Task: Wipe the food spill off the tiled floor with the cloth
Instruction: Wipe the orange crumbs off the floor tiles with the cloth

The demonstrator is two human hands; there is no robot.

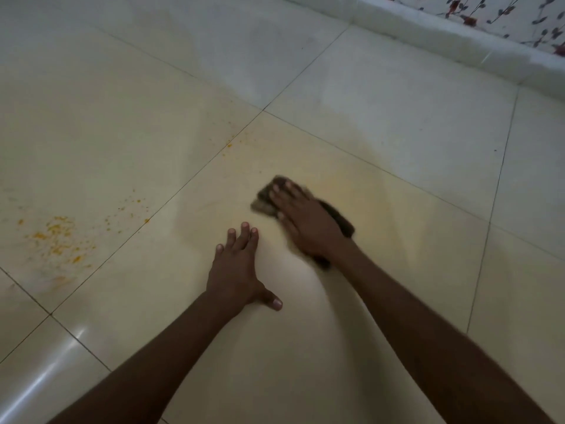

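Two bare hands were down on the tiled floor in the single head view. The right hand lay flat on a dark cloth, its fingers spread and pressing down on the cloth rather than gripping it; the cloth and hand were blurred, so I judged a wiping stroke was under way. The left hand rested just beside the cloth, on the near side, its fingers apart and splayed, palm on the bare tile, holding nothing and seemingly serving as a brace.

The food spill lay well apart from the cloth, to its left across a grout line: a cluster of orange-yellow crumbs, with scattered flecks trailing toward the far side of the cloth. Around the cloth the tile carried only a faint yellowish film.

To do this step well, I thought the person should keep the palm flat and the pressure even, draw each stroke inward so crumbs gathered rather than scattered, then carry the cloth left across the grout line to the main cluster, which looked untouched.

No containers were visible anywhere around the cloth; only a pale skirting beyond it, under a flower-printed surface I could not identify.
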